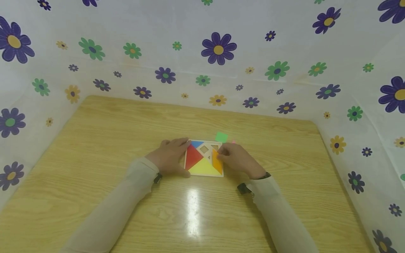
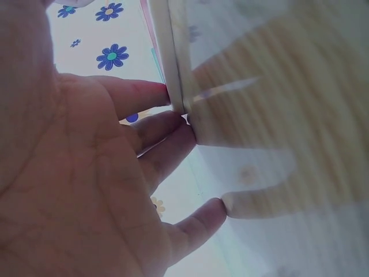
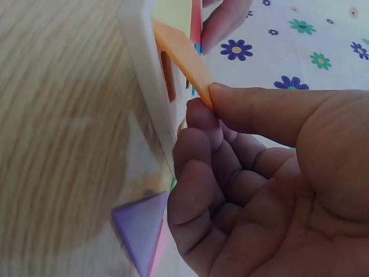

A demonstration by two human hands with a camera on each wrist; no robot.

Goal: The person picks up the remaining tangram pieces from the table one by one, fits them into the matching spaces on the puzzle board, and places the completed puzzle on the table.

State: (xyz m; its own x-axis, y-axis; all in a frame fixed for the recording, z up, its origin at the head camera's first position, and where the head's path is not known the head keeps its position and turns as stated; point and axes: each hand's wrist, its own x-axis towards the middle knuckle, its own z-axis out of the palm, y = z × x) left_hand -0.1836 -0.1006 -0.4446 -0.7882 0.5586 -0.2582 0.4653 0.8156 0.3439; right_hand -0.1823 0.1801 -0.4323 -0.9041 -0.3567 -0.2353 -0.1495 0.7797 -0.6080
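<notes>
A small tangram board (image 1: pixel 207 175) with a pale wooden frame lies on the table. In it sit a red triangle (image 1: pixel 193 157), a yellow triangle (image 1: pixel 202 169) and a blue piece (image 1: pixel 197 144); bare recesses show at its upper right. My right hand (image 1: pixel 239 160) pinches one end of an orange tangram piece (image 3: pixel 187 57) between thumb and index finger. That piece stands tilted, its other end down at the board. Fingers spread, my left hand (image 1: pixel 171 156) touches the board's left edge; its fingertips (image 2: pixel 187 130) meet the frame and tabletop.
Past the board's upper right corner lie a green piece (image 1: pixel 221 137) and a pink piece (image 1: pixel 234 142), partly behind my right hand. The right wrist view also has a purple triangle (image 3: pixel 141 228) on the wooden table (image 1: pixel 126 126). Flower-printed cloth (image 1: pixel 177 21) surrounds the tabletop.
</notes>
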